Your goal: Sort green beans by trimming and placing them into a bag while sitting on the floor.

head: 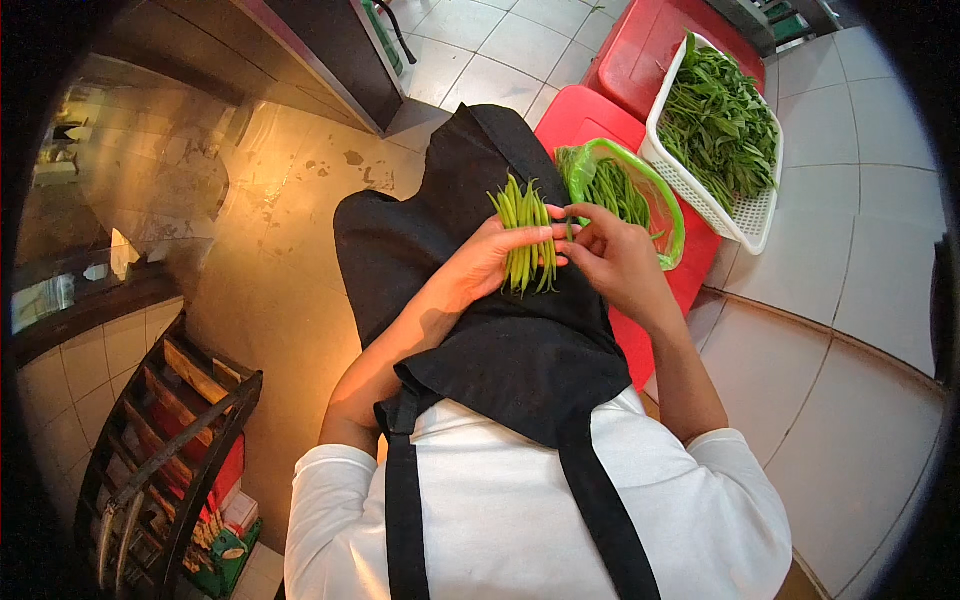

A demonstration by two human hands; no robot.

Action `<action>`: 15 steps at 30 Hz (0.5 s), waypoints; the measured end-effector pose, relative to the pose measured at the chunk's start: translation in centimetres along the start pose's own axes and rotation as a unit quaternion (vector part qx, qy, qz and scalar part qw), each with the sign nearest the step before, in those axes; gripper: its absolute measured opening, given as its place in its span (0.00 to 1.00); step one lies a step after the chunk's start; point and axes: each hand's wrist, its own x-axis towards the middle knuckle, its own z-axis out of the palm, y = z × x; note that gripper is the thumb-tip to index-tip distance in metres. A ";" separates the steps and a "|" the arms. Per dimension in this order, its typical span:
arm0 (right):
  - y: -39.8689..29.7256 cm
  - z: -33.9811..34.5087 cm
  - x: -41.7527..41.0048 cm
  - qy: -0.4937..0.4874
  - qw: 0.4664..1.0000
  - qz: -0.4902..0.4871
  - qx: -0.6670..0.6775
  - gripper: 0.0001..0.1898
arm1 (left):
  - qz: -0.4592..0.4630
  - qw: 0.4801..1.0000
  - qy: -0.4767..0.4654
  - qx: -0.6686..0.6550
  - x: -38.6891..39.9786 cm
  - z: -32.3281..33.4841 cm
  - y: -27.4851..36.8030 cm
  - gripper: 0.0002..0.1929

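A bundle of green beans (526,240) lies across the palm of my left hand (491,251), with the thumb over it and the fingertips showing at its right side. Just right of the bundle, my right hand (619,251) pinches a single green bean (570,225) between thumb and fingers, close to the left fingertips. Both hands are above the black apron (420,247) on my lap. Behind the right hand stands an open light-green plastic bag (671,202) with more green beans (616,191) in it.
The bag rests on a red plastic lid (574,116). Beyond it, a white perforated basket (757,225) of leafy greens (720,120) sits tilted by the tiled wall. A dark metal stair-like rack (169,450) stands at lower left, and a dark-sided cabinet (330,52) at the top.
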 end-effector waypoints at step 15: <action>1.9 1.3 1.6 -0.063 0.972 0.136 0.182 0.10 | 0.061 0.986 0.022 0.152 0.5 -0.9 -1.2 0.23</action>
